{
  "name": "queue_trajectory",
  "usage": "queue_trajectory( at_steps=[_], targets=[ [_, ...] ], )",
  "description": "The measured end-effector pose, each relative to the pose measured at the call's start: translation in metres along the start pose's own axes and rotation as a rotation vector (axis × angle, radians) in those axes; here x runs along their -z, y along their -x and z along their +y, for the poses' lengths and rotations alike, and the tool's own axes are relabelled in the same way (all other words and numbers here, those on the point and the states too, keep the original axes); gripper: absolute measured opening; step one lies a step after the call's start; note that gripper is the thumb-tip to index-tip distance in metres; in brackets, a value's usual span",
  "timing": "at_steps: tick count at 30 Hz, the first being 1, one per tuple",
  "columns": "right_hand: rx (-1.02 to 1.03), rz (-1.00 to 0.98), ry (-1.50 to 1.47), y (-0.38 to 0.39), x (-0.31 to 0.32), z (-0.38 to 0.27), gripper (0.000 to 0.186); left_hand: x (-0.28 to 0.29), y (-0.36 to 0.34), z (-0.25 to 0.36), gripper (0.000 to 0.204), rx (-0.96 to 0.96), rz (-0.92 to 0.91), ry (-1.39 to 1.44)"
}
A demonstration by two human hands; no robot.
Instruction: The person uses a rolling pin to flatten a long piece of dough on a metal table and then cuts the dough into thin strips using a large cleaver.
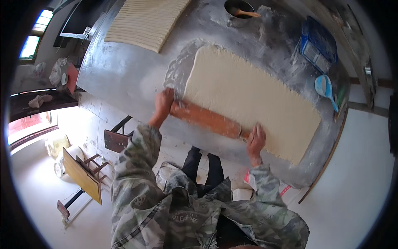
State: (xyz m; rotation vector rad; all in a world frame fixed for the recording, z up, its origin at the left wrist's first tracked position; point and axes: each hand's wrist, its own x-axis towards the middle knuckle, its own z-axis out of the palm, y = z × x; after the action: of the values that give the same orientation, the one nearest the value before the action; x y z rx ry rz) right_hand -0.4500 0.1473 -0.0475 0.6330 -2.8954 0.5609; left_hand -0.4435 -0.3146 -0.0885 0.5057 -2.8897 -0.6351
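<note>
A thick orange-brown rolling pin (206,119) lies along the near edge of a wide, flat sheet of pale dough (253,99). My left hand (164,102) is closed round its left end, just off the dough's near left corner. My right hand (256,141) grips the thin handle at the other end, over the dough's near edge. Both hands sit at the near side of a floured grey metal table (124,68). White flour is smeared round the dough's left end.
Cut strips of dough (145,20) lie side by side at the far left. A dark pot (239,9) with a wooden-handled tool stands at the back. On the right are a blue plastic box (318,43) and a blue-and-white scoop (325,89). Stools (85,176) stand on the floor at left.
</note>
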Motion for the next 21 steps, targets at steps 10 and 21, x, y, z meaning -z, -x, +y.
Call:
queue_trajectory(
  at_steps=[10,21],
  targets=[
    [-0.039,-0.045,0.017,-0.026,0.001,-0.004,0.044,-0.003,-0.002,-0.003,0.012,0.194,-0.1,-0.009],
    [-0.029,-0.017,0.112,-0.029,-0.006,0.012,0.041,-0.012,0.008,0.005,0.017,0.128,-0.034,0.054]
  ],
)
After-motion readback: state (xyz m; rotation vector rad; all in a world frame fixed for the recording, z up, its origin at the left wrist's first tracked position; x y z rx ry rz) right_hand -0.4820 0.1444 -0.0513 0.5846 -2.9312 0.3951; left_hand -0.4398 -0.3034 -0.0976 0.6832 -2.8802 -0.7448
